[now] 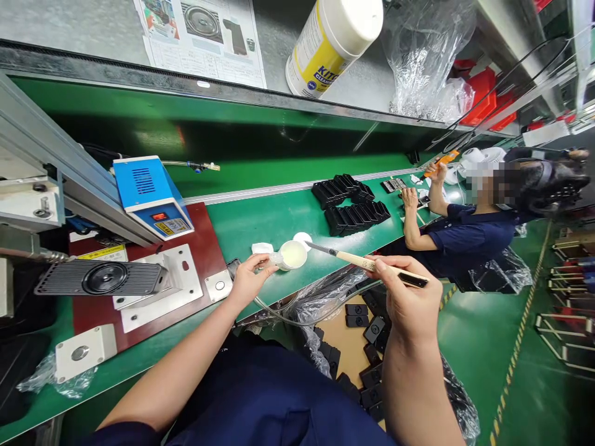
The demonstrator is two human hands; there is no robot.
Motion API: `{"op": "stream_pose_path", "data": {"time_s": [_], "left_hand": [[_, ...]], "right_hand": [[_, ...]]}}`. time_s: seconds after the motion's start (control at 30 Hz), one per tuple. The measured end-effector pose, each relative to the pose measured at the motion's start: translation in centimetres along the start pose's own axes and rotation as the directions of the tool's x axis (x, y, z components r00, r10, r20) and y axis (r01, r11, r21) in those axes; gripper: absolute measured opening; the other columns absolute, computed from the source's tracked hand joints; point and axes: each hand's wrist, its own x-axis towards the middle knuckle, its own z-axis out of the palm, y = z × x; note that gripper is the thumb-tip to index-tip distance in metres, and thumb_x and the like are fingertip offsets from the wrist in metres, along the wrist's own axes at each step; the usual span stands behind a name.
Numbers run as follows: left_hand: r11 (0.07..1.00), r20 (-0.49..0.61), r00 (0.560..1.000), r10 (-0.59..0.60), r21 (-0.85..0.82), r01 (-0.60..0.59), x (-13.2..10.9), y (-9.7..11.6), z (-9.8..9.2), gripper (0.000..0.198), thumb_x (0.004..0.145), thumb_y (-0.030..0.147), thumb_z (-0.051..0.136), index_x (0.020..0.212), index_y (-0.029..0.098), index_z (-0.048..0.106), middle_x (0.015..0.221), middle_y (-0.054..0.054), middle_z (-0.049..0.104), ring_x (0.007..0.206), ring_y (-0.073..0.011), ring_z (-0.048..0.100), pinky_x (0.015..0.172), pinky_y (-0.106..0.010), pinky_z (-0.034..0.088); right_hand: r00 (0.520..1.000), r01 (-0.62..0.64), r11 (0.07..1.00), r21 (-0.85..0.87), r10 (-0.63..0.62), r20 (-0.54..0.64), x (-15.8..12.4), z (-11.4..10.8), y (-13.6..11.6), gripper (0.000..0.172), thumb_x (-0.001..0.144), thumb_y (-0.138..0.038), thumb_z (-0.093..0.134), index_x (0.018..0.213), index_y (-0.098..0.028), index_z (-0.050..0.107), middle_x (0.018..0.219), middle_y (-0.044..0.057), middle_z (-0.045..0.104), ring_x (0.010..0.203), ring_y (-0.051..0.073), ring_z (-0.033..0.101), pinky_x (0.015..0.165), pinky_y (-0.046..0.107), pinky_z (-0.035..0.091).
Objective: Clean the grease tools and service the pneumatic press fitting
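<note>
My left hand (248,280) pinches the edge of a small white cup (292,254) of pale paste standing on the green bench. My right hand (406,297) is closed round a wooden-handled brush (367,262), whose dark tip points at the cup's right rim. A grey speaker unit (100,277) lies in a white fixture (179,280) on a dark red plate to the left of my left hand.
A blue control box (151,195) stands behind the fixture. Rows of black parts (353,204) lie further along the bench. A co-worker (469,232) sits at the right, hands on small parts. A bag-lined box of black parts (360,347) sits below the bench by my lap.
</note>
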Motion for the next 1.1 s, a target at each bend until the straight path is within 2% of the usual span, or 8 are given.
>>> {"op": "stream_pose_path", "data": {"time_s": [0.1, 0.2, 0.47, 0.63, 0.73, 0.83, 0.97, 1.1], "left_hand": [[0.989, 0.026, 0.994, 0.103, 0.101, -0.105, -0.1, 0.4, -0.2, 0.025, 0.063, 0.029, 0.080, 0.086, 0.022, 0.074, 0.091, -0.005, 0.070, 0.081, -0.0191, 0.062, 0.079, -0.031, 0.048], [0.977, 0.051, 0.988, 0.148, 0.150, -0.154, -0.2, 1.2, -0.1, 0.020, 0.065, 0.028, 0.078, 0.084, 0.022, 0.074, 0.091, -0.006, 0.070, 0.083, -0.0205, 0.062, 0.081, -0.033, 0.047], [0.973, 0.136, 0.977, 0.164, 0.140, -0.182, -0.5, 2.9, 0.2, 0.017, 0.067, 0.026, 0.076, 0.084, 0.024, 0.076, 0.089, -0.006, 0.071, 0.086, -0.0216, 0.063, 0.082, -0.033, 0.048], [0.984, 0.167, 0.977, 0.131, 0.096, -0.149, -0.8, 3.2, 0.1, 0.017, 0.066, 0.028, 0.077, 0.083, 0.025, 0.076, 0.089, -0.005, 0.072, 0.086, -0.0223, 0.062, 0.084, -0.034, 0.048], [0.980, 0.180, 0.974, 0.138, 0.115, -0.160, -1.0, 3.3, 0.2, 0.017, 0.065, 0.028, 0.078, 0.082, 0.025, 0.077, 0.088, -0.005, 0.072, 0.085, -0.0226, 0.062, 0.084, -0.035, 0.048], [0.968, 0.172, 0.969, 0.176, 0.148, -0.202, -1.3, 3.3, 0.4, 0.017, 0.065, 0.026, 0.079, 0.082, 0.026, 0.077, 0.086, -0.006, 0.072, 0.084, -0.0230, 0.062, 0.082, -0.035, 0.047], [0.939, 0.163, 0.955, 0.247, 0.202, -0.277, -1.6, 3.3, 0.5, 0.017, 0.068, 0.025, 0.077, 0.085, 0.028, 0.077, 0.084, -0.005, 0.071, 0.084, -0.0234, 0.061, 0.082, -0.036, 0.046], [0.928, 0.123, 0.954, 0.273, 0.227, -0.295, -1.8, 3.5, 0.5, 0.017, 0.068, 0.025, 0.077, 0.085, 0.028, 0.076, 0.082, -0.005, 0.070, 0.082, -0.0229, 0.060, 0.082, -0.036, 0.045]], "right_hand": [[0.997, 0.022, 0.999, 0.032, -0.024, 0.075, -0.9, 0.0, -1.2, 0.007, 0.076, -0.025, 0.074, 0.080, -0.020, 0.071, 0.082, 0.006, 0.073, 0.072, 0.020, 0.069, 0.066, 0.033, 0.056], [0.984, 0.040, 0.999, -0.018, -0.037, 0.174, -1.5, 0.2, -1.8, 0.005, 0.078, -0.025, 0.072, 0.080, -0.020, 0.071, 0.083, 0.006, 0.073, 0.078, 0.022, 0.069, 0.069, 0.034, 0.056], [0.925, 0.140, 0.985, -0.102, -0.094, 0.369, -1.4, 0.5, -1.9, 0.003, 0.079, -0.022, 0.070, 0.082, -0.022, 0.069, 0.087, 0.006, 0.074, 0.081, 0.022, 0.070, 0.070, 0.033, 0.057], [0.872, 0.215, 0.970, -0.115, -0.138, 0.469, -1.0, 0.7, -2.4, 0.003, 0.081, -0.022, 0.068, 0.083, -0.021, 0.069, 0.085, 0.007, 0.075, 0.081, 0.023, 0.071, 0.072, 0.035, 0.058], [0.874, 0.205, 0.968, -0.142, -0.116, 0.472, -0.9, 0.9, -2.5, 0.005, 0.080, -0.025, 0.068, 0.081, -0.020, 0.069, 0.085, 0.006, 0.075, 0.078, 0.022, 0.070, 0.069, 0.034, 0.057], [0.898, 0.119, 0.979, -0.164, -0.036, 0.438, -1.0, 1.3, -2.0, 0.008, 0.080, -0.028, 0.069, 0.076, -0.020, 0.069, 0.080, 0.005, 0.074, 0.073, 0.020, 0.069, 0.062, 0.030, 0.054], [0.952, -0.081, 0.993, -0.086, 0.103, 0.290, -1.2, 1.7, -0.5, 0.014, 0.076, -0.032, 0.072, 0.072, -0.019, 0.069, 0.067, 0.003, 0.071, 0.059, 0.017, 0.065, 0.055, 0.028, 0.052], [0.963, -0.200, 0.980, 0.017, 0.193, 0.187, -1.4, 1.9, 0.9, 0.016, 0.073, -0.033, 0.074, 0.070, -0.019, 0.068, 0.063, 0.003, 0.070, 0.055, 0.018, 0.065, 0.054, 0.030, 0.052]]}}
